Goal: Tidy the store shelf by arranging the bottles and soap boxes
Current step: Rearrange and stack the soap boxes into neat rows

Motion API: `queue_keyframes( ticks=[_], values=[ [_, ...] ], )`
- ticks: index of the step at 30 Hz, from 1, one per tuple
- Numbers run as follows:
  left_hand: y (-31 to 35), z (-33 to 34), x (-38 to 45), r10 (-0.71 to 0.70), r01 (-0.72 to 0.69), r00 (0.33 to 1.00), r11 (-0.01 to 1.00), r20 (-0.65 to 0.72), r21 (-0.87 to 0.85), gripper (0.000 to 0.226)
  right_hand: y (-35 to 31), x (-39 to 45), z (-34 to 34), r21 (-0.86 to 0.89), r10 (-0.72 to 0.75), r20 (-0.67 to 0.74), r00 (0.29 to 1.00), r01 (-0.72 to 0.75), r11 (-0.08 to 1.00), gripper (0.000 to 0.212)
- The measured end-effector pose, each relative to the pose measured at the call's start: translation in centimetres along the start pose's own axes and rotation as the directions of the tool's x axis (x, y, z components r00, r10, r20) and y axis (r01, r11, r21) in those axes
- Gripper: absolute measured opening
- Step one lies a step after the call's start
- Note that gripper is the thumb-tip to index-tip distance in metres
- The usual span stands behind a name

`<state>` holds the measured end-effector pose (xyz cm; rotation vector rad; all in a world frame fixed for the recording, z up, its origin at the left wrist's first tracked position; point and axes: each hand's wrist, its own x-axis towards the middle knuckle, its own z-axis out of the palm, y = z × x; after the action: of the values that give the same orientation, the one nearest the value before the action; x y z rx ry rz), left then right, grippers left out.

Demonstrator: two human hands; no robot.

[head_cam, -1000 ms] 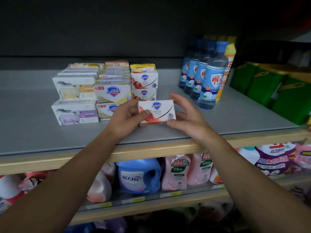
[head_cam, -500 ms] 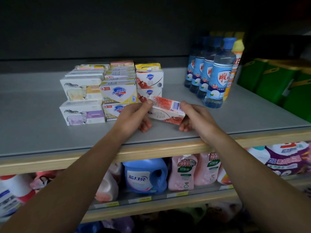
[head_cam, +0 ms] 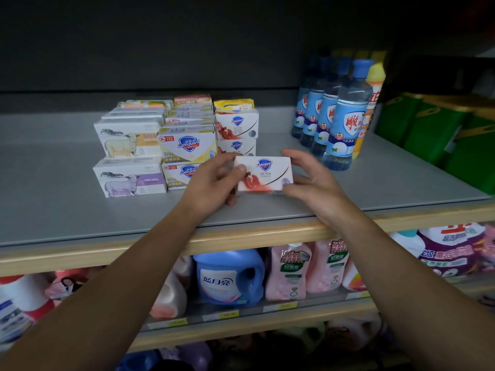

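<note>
A white soap box (head_cam: 263, 174) is clamped at both ends between the left hand (head_cam: 214, 183) and right hand (head_cam: 313, 183). Stacked soap boxes (head_cam: 187, 140) are located at 10 o'clock from it, blue bottles (head_cam: 340, 113) at 2 o'clock.

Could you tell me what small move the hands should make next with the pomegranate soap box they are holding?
Probably set the soap box, held between left hand and right hand, down in front of the matching pomegranate stack, since the shelf is bare there.
</note>
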<state>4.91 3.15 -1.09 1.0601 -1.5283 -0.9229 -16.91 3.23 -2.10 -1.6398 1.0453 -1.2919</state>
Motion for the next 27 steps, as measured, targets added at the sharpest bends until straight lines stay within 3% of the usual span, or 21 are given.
queue_keyframes(
  ticks=[3, 8, 13, 18, 22, 27],
  values=[
    [-0.2, -0.2, -0.2, 0.100, -0.099, 0.995, 0.995, -0.017, 0.021, 0.039, 0.6, 0.2, 0.0, -0.046, -0.013, 0.008, 1.000, 0.014, 0.999, 0.067],
    [-0.2, 0.1, -0.9, 0.350, -0.326, 0.934, 0.917, -0.068, 0.231, 0.044, 0.6, 0.4, 0.1, -0.104, -0.013, -0.047, 0.999, 0.008, 0.995, 0.029],
    [-0.4, 0.2, -1.3, 0.477, -0.443, 0.878, 0.839, -0.037, 0.315, 0.048, 0.4, 0.2, 0.0, -0.125, -0.052, -0.045, 0.998, 0.046, 0.991, 0.033],
    [-0.5, 0.2, -1.0, 0.441, -0.403, 0.895, 0.861, -0.061, 0.310, 0.045, 0.4, 0.1, -0.1, -0.102, -0.040, -0.010, 0.999, 0.039, 0.994, 0.048],
    [-1.0, 0.4, -0.3, 0.315, -0.279, 0.948, 0.899, -0.054, 0.337, 0.047, 0.4, 0.2, 0.1, -0.124, -0.067, -0.127, 0.990, 0.051, 0.991, 0.044],
    [-1.3, 0.6, 0.0, 0.359, -0.309, 0.933, 0.818, -0.011, 0.486, 0.055, 0.3, 0.4, 0.3, -0.226, 0.013, -0.189, 0.982, -0.056, 0.973, 0.040]
  ],
)
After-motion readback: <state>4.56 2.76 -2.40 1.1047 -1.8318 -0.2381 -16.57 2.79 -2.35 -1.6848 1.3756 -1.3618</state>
